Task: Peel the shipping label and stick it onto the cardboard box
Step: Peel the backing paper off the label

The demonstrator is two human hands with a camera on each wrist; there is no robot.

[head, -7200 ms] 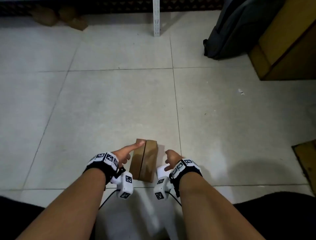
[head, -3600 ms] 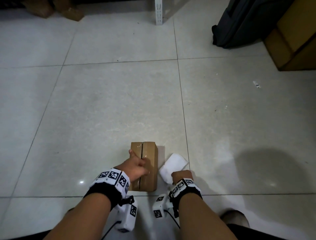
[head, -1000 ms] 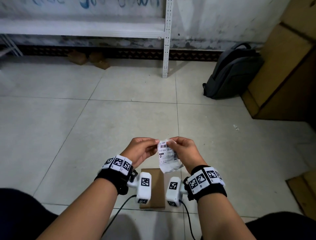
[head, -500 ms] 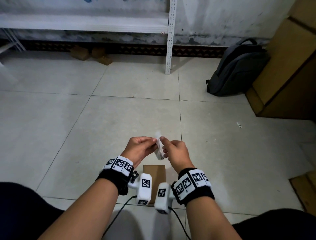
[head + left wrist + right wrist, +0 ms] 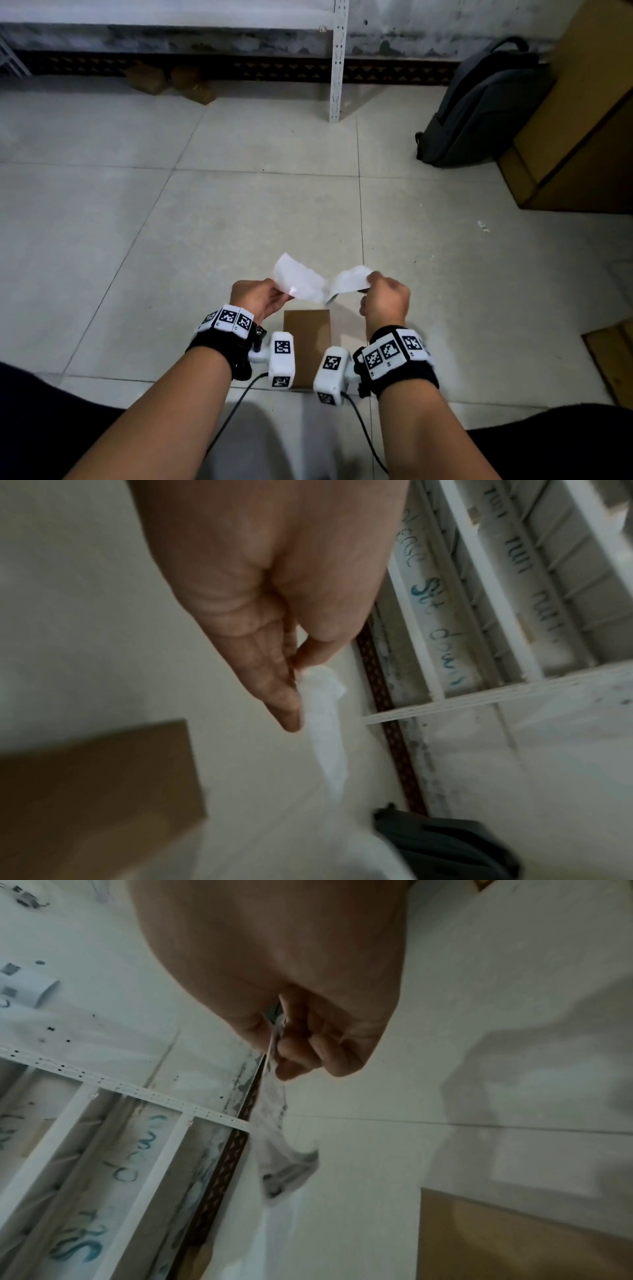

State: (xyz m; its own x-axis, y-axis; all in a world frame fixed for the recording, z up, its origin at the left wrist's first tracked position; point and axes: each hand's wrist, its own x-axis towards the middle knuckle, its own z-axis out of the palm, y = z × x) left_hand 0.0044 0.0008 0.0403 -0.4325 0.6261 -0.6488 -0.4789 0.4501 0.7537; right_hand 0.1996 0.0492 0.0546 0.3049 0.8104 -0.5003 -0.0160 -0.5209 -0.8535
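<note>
Both hands are raised above a small brown cardboard box (image 5: 307,337) lying on the tiled floor. My left hand (image 5: 257,297) pinches the glossy white backing sheet (image 5: 298,283) between thumb and fingers. My right hand (image 5: 384,298) pinches the shipping label (image 5: 351,280), which is spread out to the right. The two sheets are pulled apart in a V and still meet at the middle. In the left wrist view the backing sheet (image 5: 325,723) hangs from my fingertips, with the box (image 5: 95,791) below. In the right wrist view the label (image 5: 281,1139) shows edge-on, blurred.
A grey backpack (image 5: 479,113) leans against a large cardboard carton (image 5: 582,113) at the back right. A white shelf post (image 5: 337,61) stands at the back centre, with small brown boxes (image 5: 171,80) under the shelf. Another piece of cardboard (image 5: 613,356) lies at the right edge.
The hands held the label together edge-on half a second ago. They have now drawn apart, with the label peeling off its backing to the right.
</note>
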